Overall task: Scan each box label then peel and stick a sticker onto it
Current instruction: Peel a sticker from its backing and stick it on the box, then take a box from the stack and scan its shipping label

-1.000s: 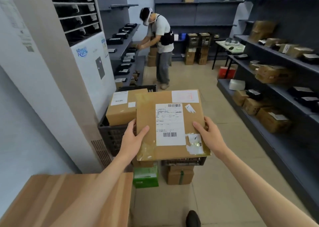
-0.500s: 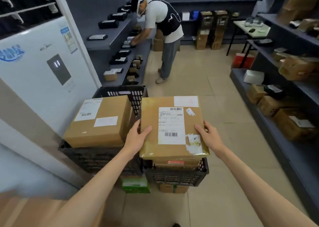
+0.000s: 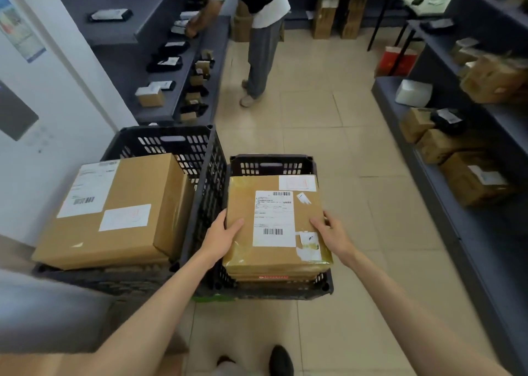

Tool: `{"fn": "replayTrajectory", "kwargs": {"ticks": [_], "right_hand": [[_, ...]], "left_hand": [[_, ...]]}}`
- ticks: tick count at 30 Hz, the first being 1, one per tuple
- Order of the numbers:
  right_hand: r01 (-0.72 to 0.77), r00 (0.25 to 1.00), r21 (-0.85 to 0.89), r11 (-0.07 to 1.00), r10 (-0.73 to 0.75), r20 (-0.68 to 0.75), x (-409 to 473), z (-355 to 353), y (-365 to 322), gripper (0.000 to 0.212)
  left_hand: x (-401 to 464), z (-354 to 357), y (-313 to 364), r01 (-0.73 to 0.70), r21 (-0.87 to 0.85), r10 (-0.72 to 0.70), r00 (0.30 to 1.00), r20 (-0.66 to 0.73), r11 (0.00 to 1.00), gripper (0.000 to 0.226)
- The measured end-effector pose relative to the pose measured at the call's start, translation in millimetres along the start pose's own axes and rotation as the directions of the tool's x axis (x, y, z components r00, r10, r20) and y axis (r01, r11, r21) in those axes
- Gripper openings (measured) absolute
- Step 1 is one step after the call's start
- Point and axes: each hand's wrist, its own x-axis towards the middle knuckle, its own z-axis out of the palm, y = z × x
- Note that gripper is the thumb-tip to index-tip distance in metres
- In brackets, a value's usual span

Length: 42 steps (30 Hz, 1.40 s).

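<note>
A flat brown cardboard box (image 3: 243, 204) wrapped in clear tape carries a white shipping label (image 3: 274, 218) with barcodes and small stickers near its right edge. It lies on top of other parcels inside a black plastic crate (image 3: 271, 162). My left hand (image 3: 224, 237) grips the box's left edge, thumb on top. My right hand (image 3: 331, 232) grips its right edge. A bigger labelled cardboard box (image 3: 128, 232) rests in a second black crate (image 3: 160, 141) to the left.
Another person (image 3: 263, 32) stands ahead at the left grey shelves (image 3: 137, 69), which hold small parcels. More brown boxes (image 3: 468, 175) fill the right shelves. A red bag (image 3: 398, 59) sits under a far table. My shoe (image 3: 281, 360) shows at the bottom on tiled floor.
I have stepped forward and lowered the box with both hands down onto the stack in the right crate. The person ahead has bent toward the left shelf.
</note>
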Motion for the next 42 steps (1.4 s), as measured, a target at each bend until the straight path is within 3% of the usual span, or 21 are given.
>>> {"fn": "replayTrajectory", "kwargs": {"ticks": [6, 9, 11, 15, 18, 23, 29, 35, 38, 42], "right_hand": [[0.000, 1.000, -0.009, 1.000, 0.000, -0.015, 7.3, 4.1, 13.3, 0.025], [-0.003, 1.000, -0.062, 0.998, 0.002, -0.010, 7.5, 1.0, 7.2, 0.036], [0.018, 1.000, -0.162, 0.987, -0.018, 0.003, 6.4, -2.7, -0.9, 0.042], [0.163, 0.978, -0.513, 0.843, -0.205, -0.027, 7.5, -9.0, -28.2, 0.059], [0.334, 0.925, -0.680, 0.653, -0.366, 0.102, 7.4, 3.1, -61.7, 0.055], [0.591, 0.749, -0.760, 0.271, -0.533, 0.393, -11.6, 55.8, -133.7, 0.046], [0.803, 0.471, -0.596, -0.004, -0.607, 0.639, -85.9, 164.0, -203.0, 0.045], [0.945, 0.183, -0.300, -0.130, -0.549, 0.815, -214.2, 278.3, -214.9, 0.038], [0.966, 0.050, -0.176, -0.190, -0.529, 0.847, -289.2, 327.0, -201.4, 0.039], [0.960, -0.115, -0.022, -0.278, -0.466, 0.877, -389.3, 382.4, -172.9, 0.044]], "left_hand": [[8.6, 6.2, -11.4, -0.001, 0.022, 0.001, 1.000, 0.001, 1.000, 0.060], [10.1, 6.3, -6.1, 0.001, 0.055, -0.001, 1.000, 0.010, 0.998, 0.061], [7.7, 1.8, 0.2, -0.014, 0.168, 0.012, 1.000, 0.012, 0.986, 0.068], [-6.9, -14.8, 22.6, -0.098, 0.531, 0.154, 0.986, -0.061, 0.842, 0.077], [-27.6, -34.4, 46.6, -0.155, 0.701, 0.280, 0.958, -0.066, 0.696, 0.067], [-85.2, -91.2, 72.9, -0.126, 0.856, 0.389, 0.917, -0.093, 0.502, 0.054], [-198.0, -183.1, 51.5, 0.168, 0.856, 0.367, 0.850, -0.377, 0.489, 0.050], [-352.9, -246.4, -37.9, 0.410, 0.712, 0.270, 0.725, -0.634, 0.570, 0.051], [-439.1, -259.4, -83.9, 0.506, 0.600, 0.202, 0.635, -0.745, 0.619, 0.051], [-551.8, -260.7, -143.0, 0.629, 0.481, 0.139, 0.513, -0.847, 0.611, 0.051]]}}
